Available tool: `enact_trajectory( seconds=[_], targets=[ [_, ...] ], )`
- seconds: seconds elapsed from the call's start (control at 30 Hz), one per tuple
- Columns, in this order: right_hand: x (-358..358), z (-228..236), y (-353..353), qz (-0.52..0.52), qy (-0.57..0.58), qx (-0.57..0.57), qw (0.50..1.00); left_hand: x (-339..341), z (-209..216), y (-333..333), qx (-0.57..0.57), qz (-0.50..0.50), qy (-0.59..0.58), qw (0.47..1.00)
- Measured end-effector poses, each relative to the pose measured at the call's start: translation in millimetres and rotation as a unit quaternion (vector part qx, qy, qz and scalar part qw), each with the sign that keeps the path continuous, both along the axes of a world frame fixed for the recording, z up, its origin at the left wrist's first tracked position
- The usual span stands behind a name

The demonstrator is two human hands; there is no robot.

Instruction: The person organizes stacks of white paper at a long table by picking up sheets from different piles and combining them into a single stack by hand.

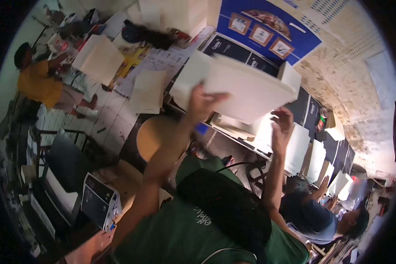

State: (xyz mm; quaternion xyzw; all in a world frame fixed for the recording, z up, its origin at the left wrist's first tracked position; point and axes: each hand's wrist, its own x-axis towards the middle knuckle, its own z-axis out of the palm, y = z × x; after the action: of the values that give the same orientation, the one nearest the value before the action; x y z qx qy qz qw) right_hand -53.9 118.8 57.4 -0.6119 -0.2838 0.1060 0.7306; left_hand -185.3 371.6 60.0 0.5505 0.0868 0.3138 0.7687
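Note:
A thick stack of white paper sheets (251,90) stands tilted in front of me over the worktable. My left hand (202,103) is at its left edge, the thumb lying across the front face; motion blurs the fingers, but they look closed on that edge. Just beside the lower right edge is my right hand (282,123), its fingers bent and apart, with nothing visible in them. More white sheets (187,79) lie behind and left of the stack. Below it rests another pile of pale sheets (235,125).
Dark printed boxes (224,46) line the table along the stained wall, below a blue poster (268,26). A round stool (156,138) stands by my left forearm. One person in a yellow shirt (44,83) is at far left; another in dark blue (312,215) works at lower right.

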Motion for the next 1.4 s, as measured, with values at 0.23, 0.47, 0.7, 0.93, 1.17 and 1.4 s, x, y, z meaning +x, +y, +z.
enact_trajectory(
  seconds=[0.23, 0.47, 0.7, 0.93, 1.17, 1.4],
  targets=[
    [6.9, -8.6, -82.7, -0.086, -0.015, -0.083, 0.993, -144.4, -20.1, 220.9, 0.031, 0.169, 0.138, 0.975],
    [18.5, -38.1, -105.0, -0.191, -0.006, -0.247, 0.950, -129.9, -207.1, 316.6, 0.203, 0.099, 0.524, 0.821],
    [42.8, -167.0, -116.9, -0.244, -0.195, -0.415, 0.855, -166.9, -329.3, 374.7, 0.421, 0.248, 0.589, 0.644],
    [11.4, -144.8, -66.1, -0.220, -0.105, -0.594, 0.767, -152.0, -289.7, 338.4, 0.372, 0.288, 0.646, 0.601],
    [13.5, -148.4, -33.3, -0.201, -0.138, -0.609, 0.755, -194.0, -284.6, 336.0, 0.335, 0.377, 0.571, 0.648],
    [28.3, -155.7, -49.3, -0.185, -0.075, -0.524, 0.828, -265.3, -307.0, 250.4, 0.208, 0.441, 0.469, 0.737]
  ],
)
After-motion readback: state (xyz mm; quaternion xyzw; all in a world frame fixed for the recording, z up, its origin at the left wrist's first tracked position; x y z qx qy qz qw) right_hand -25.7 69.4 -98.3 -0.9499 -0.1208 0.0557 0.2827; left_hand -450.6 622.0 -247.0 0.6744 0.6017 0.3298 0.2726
